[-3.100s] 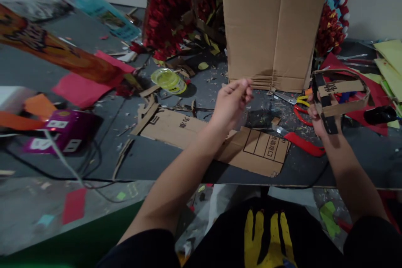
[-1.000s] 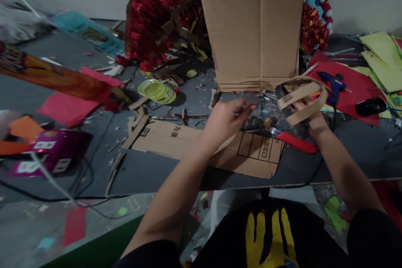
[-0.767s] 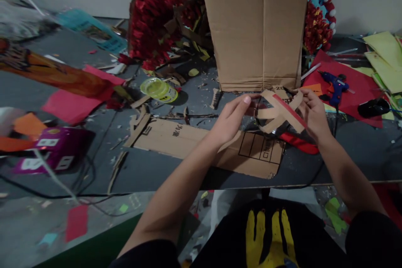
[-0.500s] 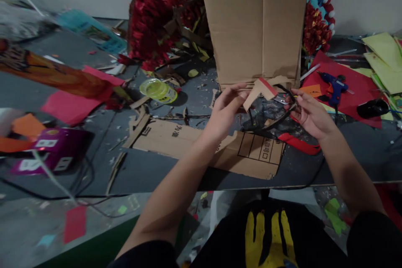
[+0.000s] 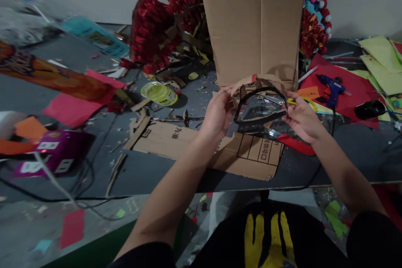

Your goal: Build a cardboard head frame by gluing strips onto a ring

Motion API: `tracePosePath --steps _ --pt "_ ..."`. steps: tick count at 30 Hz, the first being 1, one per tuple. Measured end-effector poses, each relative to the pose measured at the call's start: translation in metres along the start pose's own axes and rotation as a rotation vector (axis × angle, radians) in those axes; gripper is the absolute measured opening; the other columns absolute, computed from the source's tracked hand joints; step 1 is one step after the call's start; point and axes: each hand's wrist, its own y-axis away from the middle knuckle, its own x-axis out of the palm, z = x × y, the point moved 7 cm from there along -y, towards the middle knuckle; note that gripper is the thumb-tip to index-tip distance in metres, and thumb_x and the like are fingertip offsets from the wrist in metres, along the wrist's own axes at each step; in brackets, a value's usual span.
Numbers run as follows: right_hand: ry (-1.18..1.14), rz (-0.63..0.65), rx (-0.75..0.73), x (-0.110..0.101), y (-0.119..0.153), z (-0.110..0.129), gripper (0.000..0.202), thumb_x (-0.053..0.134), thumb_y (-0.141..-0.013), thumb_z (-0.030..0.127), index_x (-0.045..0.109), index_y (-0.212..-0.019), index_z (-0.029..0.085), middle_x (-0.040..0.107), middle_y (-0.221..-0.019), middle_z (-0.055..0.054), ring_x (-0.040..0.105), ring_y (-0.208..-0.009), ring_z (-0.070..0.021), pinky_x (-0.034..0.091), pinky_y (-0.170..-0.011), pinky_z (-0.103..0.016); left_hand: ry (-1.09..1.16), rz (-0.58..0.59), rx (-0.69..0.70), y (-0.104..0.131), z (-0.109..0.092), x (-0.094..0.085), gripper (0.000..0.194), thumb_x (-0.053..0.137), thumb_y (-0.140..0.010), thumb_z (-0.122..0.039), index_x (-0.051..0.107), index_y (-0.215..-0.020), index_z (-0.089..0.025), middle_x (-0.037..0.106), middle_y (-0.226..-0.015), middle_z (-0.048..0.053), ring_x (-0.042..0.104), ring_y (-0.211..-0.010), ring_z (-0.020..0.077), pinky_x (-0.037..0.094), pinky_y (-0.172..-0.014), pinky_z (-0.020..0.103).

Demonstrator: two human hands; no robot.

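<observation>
Between my hands is a cardboard band (image 5: 270, 78) bent into a loop, with a black inner strip and a small red patch on top. My left hand (image 5: 219, 113) is closed around its left end. At the right end, my right hand (image 5: 302, 118) pinches it with the fingertips. The loop is held tilted above the table, its opening facing me. Behind the right fingers, yellow-handled scissors (image 5: 310, 102) are partly hidden. A red handle (image 5: 295, 144) lies below the right hand. Under my left forearm is a flat piece of printed cardboard (image 5: 169, 138).
A tall cardboard panel (image 5: 238, 21) stands behind the hands. On red paper to the right lies a blue glue gun (image 5: 331, 88). A yellow-green jar (image 5: 159, 93) and cardboard scraps are at left, near a purple power strip (image 5: 53, 150). Red flower-like decorations (image 5: 150, 29) stand at the back.
The band has been turned in my hands: its pointed cardboard flap faced me before, and the loop's open side shows now. The yellow scissor handle has come into view.
</observation>
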Motion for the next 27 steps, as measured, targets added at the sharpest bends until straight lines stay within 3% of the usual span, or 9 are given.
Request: tracePosePath --steps 3,6,7,9,12,15,22,27 --pt "0.025 -0.022 -0.024 0.001 0.002 0.001 0.043 0.079 -0.066 0.029 0.052 -0.1 0.029 0.056 -0.076 0.009 0.054 -0.065 -0.0051 0.051 -0.063 -0.016 -0.039 -0.157 0.224 0.007 -0.018 -0.008 0.015 0.056 -0.082 -0.035 0.062 -0.09 -0.023 0.066 -0.099 0.003 0.064 -0.085 0.0144 0.05 -0.066 0.024" --pt "0.038 -0.019 -0.063 0.005 0.005 0.003 0.04 0.077 -0.068 0.03 0.049 -0.096 0.028 0.055 -0.075 0.009 0.053 -0.065 -0.0049 0.05 -0.061 -0.016 -0.141 -0.295 0.708 0.04 -0.056 -0.007 0.009 0.058 -0.084 -0.028 0.063 -0.091 -0.025 0.063 -0.108 0.001 0.058 -0.106 0.0154 0.046 -0.088 0.028" --pt "0.034 -0.024 -0.074 0.007 0.006 0.004 0.042 0.078 -0.067 0.031 0.048 -0.096 0.028 0.055 -0.074 0.009 0.053 -0.065 -0.0048 0.05 -0.061 -0.015 -0.191 -0.289 0.845 0.054 -0.066 -0.001 0.009 0.056 -0.086 -0.029 0.063 -0.092 -0.026 0.063 -0.108 0.001 0.056 -0.109 0.016 0.045 -0.093 0.03" --pt "0.027 -0.041 -0.09 0.01 0.008 0.004 0.048 0.081 -0.063 0.033 0.046 -0.095 0.028 0.055 -0.072 0.01 0.053 -0.063 -0.0048 0.05 -0.061 -0.015 -0.366 -0.138 0.943 0.072 -0.075 0.018 0.012 0.051 -0.09 -0.029 0.063 -0.093 -0.027 0.066 -0.1 0.001 0.059 -0.101 0.0155 0.045 -0.093 0.033" --pt "0.051 -0.041 -0.098 0.015 0.01 0.002 0.056 0.083 -0.058 0.037 0.045 -0.098 0.028 0.054 -0.068 0.011 0.054 -0.06 -0.0056 0.052 -0.058 -0.017 -0.65 0.128 0.88 0.084 -0.07 0.045 0.016 0.054 -0.088 -0.032 0.063 -0.099 -0.024 0.069 -0.1 0.004 0.063 -0.095 0.0179 0.048 -0.088 0.035" --pt "0.09 -0.012 -0.103 0.021 0.012 0.0 0.059 0.083 -0.059 0.04 0.044 -0.101 0.028 0.055 -0.069 0.01 0.056 -0.058 -0.0059 0.052 -0.055 -0.018 -0.775 0.279 0.736 0.083 -0.058 0.058 0.019 0.06 -0.084 -0.035 0.066 -0.096 -0.022 0.072 -0.094 0.005 0.065 -0.09 0.0186 0.05 -0.084 0.033" --pt "0.139 -0.014 -0.129 0.026 0.016 0.002 0.05 0.081 -0.062 0.039 0.046 -0.095 0.028 0.058 -0.072 0.008 0.061 -0.062 -0.0081 0.055 -0.055 -0.019 -0.615 0.271 0.499 0.071 -0.05 0.055 0.012 0.065 -0.08 -0.03 0.069 -0.086 -0.02 0.073 -0.083 0.003 0.066 -0.075 0.0149 0.051 -0.069 0.025" --pt "0.19 -0.045 -0.213 0.029 0.021 0.01 0.045 0.08 -0.063 0.039 0.047 -0.092 0.028 0.059 -0.072 0.007 0.061 -0.062 -0.0098 0.056 -0.054 -0.023 -0.596 0.291 0.538 0.074 -0.055 0.057 0.005 0.066 -0.079 -0.024 0.068 -0.078 -0.02 0.072 -0.078 0.002 0.065 -0.072 0.014 0.049 -0.068 0.025"
